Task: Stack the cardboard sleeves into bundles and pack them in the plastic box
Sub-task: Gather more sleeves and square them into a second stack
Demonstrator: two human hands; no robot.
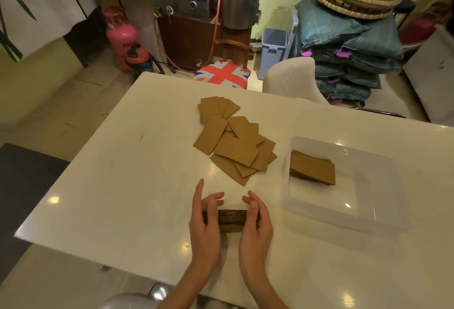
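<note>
Ridged cardboard bundle [232,220] between hands

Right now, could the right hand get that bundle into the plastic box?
Probably yes. The right hand holds the bundle with the left hand; the box is open beside it, with bare table between.

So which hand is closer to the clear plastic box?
Right. The right hand presses the bundle's side facing the plastic box, with bare table between hand and box. The left hand presses the bundle's far side, farther away.
</note>
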